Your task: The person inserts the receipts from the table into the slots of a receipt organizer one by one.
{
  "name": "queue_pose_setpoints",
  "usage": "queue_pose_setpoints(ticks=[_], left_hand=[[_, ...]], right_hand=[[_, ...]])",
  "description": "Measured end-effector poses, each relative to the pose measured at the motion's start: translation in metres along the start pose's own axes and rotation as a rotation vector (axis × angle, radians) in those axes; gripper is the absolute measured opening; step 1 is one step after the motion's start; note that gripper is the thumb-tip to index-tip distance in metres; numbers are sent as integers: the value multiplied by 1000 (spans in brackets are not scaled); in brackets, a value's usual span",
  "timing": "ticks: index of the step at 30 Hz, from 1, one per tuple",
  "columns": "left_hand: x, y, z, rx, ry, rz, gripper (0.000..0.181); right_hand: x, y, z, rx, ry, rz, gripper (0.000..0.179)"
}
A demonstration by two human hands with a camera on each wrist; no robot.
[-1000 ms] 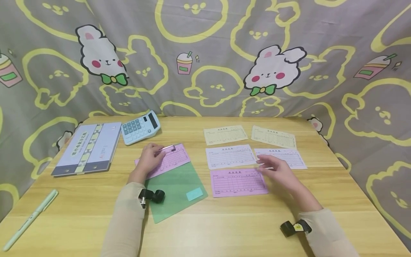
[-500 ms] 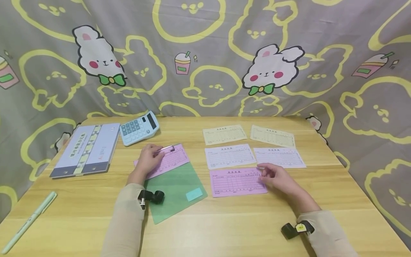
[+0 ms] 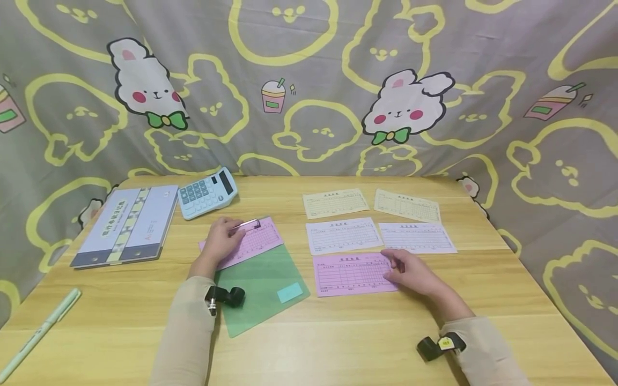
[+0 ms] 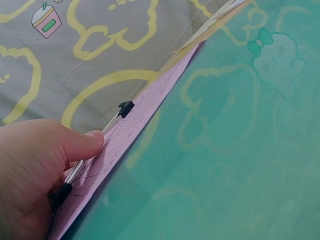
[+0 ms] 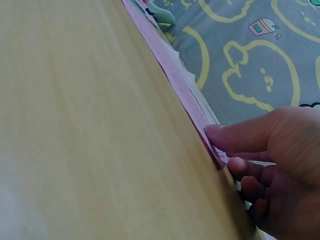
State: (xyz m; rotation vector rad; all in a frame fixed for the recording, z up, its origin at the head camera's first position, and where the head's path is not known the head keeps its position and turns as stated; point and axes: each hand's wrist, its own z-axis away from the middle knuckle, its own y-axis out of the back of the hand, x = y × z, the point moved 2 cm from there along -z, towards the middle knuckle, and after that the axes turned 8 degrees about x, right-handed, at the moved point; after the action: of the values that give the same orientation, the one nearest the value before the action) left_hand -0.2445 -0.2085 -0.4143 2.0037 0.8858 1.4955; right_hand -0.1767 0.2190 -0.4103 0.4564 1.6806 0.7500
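Note:
A green translucent clipboard [image 3: 260, 295] lies askew on the table, with a pink printed slip [image 3: 264, 235] under its metal clip [image 3: 251, 224]. My left hand [image 3: 222, 238] grips that clip at the board's far edge; in the left wrist view the thumb [image 4: 92, 142] presses on its metal bar. To the right lies a second, loose pink slip [image 3: 350, 274]. My right hand [image 3: 412, 273] pinches its right edge. The right wrist view has the thumb on top of this slip [image 5: 175, 80] and the index fingertip at its corner, other fingers curled.
Two white slips [image 3: 344, 236] lie behind the loose pink one, and two cream slips [image 3: 335, 203] farther back. A blue calculator [image 3: 207, 193] and a ledger book [image 3: 127, 225] stand at the back left. A pale green pen [image 3: 41, 335] lies at the front left.
My right hand has come down from above the white slip onto the loose pink slip's right edge and taken hold of it. My left hand stays on the clip.

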Motion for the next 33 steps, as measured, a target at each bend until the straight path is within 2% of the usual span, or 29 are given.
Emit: queue_pose_setpoints(ticks=[6, 11, 17, 24, 27, 33], left_hand=[[0, 0, 0, 1, -5, -7, 34], [-1, -1, 0, 4, -14, -4, 34], [-1, 0, 0, 0, -10, 1, 34], [1, 2, -1, -2, -3, 4, 34], [1, 2, -1, -3, 1, 15, 34], [1, 1, 0, 2, 8, 21, 34]], right_hand=[[-1, -1, 0, -9, 15, 42, 49], [-3, 0, 0, -8, 34, 35, 38], [-5, 0, 2, 37, 82, 81, 31], [-6, -2, 3, 79, 57, 76, 33], [-5, -3, 4, 98, 47, 64, 38], [-4, -2, 6, 133, 91, 53, 66]])
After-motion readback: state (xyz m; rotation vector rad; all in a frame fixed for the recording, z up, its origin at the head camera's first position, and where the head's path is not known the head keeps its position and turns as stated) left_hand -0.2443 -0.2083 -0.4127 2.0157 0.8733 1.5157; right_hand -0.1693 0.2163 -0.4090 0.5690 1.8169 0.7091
